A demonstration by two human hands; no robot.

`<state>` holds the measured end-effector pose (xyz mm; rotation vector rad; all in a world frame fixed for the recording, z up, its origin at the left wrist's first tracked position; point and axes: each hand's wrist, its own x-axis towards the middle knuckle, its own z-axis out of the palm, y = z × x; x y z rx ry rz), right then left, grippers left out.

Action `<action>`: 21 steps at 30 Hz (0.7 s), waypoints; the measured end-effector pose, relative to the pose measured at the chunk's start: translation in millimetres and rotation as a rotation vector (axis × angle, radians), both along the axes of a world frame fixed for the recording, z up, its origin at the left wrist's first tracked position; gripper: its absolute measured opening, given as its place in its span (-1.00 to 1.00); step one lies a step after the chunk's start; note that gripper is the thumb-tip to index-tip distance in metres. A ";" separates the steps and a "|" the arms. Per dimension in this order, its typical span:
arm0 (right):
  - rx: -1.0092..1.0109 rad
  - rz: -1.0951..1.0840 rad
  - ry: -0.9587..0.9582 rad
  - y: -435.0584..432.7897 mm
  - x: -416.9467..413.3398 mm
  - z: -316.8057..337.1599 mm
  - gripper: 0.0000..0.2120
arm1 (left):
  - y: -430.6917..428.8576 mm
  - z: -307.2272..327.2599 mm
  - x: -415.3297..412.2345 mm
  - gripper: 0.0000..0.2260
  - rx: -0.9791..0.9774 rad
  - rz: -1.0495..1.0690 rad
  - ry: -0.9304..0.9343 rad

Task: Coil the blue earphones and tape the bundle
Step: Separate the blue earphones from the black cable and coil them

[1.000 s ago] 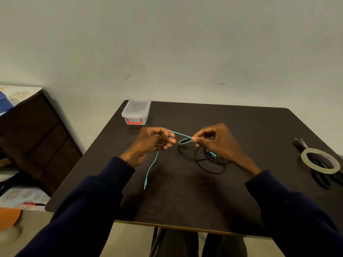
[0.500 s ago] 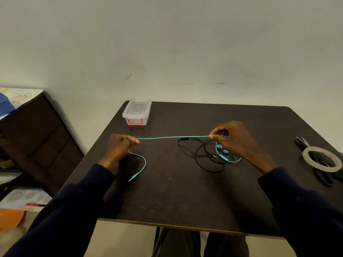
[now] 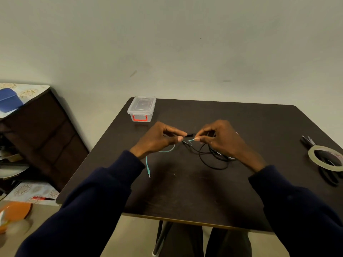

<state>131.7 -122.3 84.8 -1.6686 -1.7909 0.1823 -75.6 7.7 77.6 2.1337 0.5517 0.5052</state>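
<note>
Your left hand [image 3: 159, 139] and right hand [image 3: 220, 141] are both pinching the blue earphones [image 3: 168, 150] above mid-worktop [image 3: 185, 191], plug end trailing left. Black cable [image 3: 209, 161] is tangling underneath; tape [image 3: 313, 160] is lying on scissors [image 3: 307, 141] far right.

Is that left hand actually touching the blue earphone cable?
Touching. The head view shows the left hand pinching the blue earphone cable, which trails out from beneath its fingers.

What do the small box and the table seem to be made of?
The small box looks like clear, slightly glossy plastic: its walls are see-through. The table looks like dark matte wood or laminate, with faint grain; I cannot tell which.
</note>
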 end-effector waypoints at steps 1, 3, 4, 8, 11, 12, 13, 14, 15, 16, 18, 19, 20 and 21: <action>0.001 0.015 0.008 1.8 -4.3 0.1 -0.92 | -2.0 -2.6 2.9 -0.77 -0.001 -0.013 -0.024; -0.002 0.040 0.053 6.6 -12.0 0.7 -0.92 | -2.8 -6.6 3.8 -0.78 -0.041 -0.044 -0.075; -0.003 0.054 0.076 8.6 -15.1 1.3 -0.93 | -2.4 -8.1 3.3 -0.79 -0.051 -0.051 -0.096; -0.013 0.080 0.099 14.2 -20.5 1.7 -0.95 | 4.6 -12.8 -1.6 -0.87 -0.090 -0.033 -0.152; -0.036 0.030 0.080 12.1 -12.9 0.9 -0.93 | 15.9 -16.7 -11.0 -0.93 -0.270 0.021 -0.206; -0.040 0.017 0.077 10.2 -8.7 1.1 -0.93 | 19.8 -19.1 -15.5 -0.91 -0.353 0.021 -0.234; -0.046 0.006 0.080 8.1 -4.2 1.5 -0.93 | 22.3 -21.9 -20.4 -0.86 -0.446 0.006 -0.256; -0.054 -0.004 0.084 6.1 -0.2 2.0 -0.94 | 24.2 -25.2 -24.8 -0.78 -0.538 -0.011 -0.264; -0.064 -0.011 0.087 4.2 3.1 2.3 -0.94 | 25.3 -28.6 -28.6 -0.69 -0.614 -0.016 -0.256; -0.077 -0.012 0.092 2.6 5.4 2.4 -0.94 | 26.6 -32.3 -31.6 -0.65 -0.657 -0.003 -0.242; -0.097 -0.007 0.114 0.6 7.4 1.6 -0.95 | 30.1 -39.3 -37.0 -0.69 -0.686 0.043 -0.227; -0.101 -0.008 0.133 0.1 7.9 1.2 -0.95 | 32.2 -41.2 -39.8 -0.73 -0.715 0.067 -0.230; -0.100 -0.012 0.157 -0.1 8.2 1.1 -0.96 | 34.4 -42.2 -43.0 -0.75 -0.750 0.097 -0.243; -0.094 -0.016 0.184 -0.1 8.6 1.8 -0.97 | 37.1 -42.7 -46.7 -0.75 -0.758 0.134 -0.246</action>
